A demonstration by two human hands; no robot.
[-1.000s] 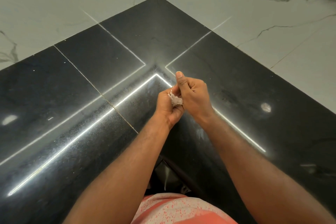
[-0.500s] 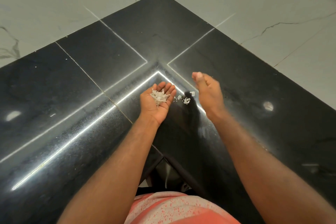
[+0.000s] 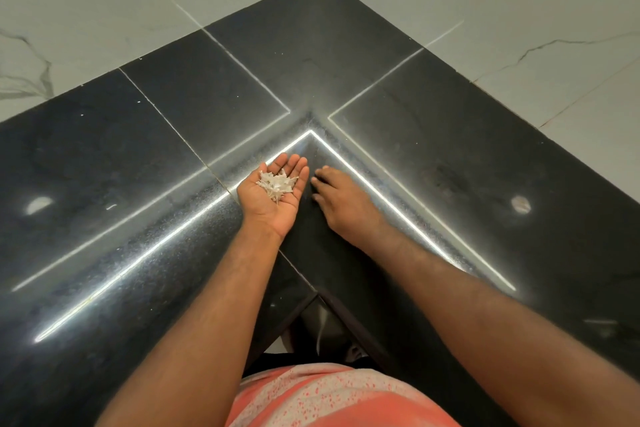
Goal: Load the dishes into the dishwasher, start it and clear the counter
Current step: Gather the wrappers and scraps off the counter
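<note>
Lying on the left hand (image 3: 270,210), white scraps (image 3: 277,183) sit below its straight, joined fingers (image 3: 293,164).

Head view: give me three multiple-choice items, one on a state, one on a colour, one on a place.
1. How is the right hand held?
A. raised in a fist
B. palm down, fingers on the counter
C. palm up

2. What colour is the counter?
A. white
B. black
C. red

3. Where are the scraps?
A. on top of the right hand
B. at the counter's far corner
C. in the palm of the left hand

Answers:
1 B: its back faces up and its fingertips touch the stone.
2 B: the slabs are dark and glossy, set against pale marbled walls.
3 C: the white pile sits in the upturned palm.
</note>
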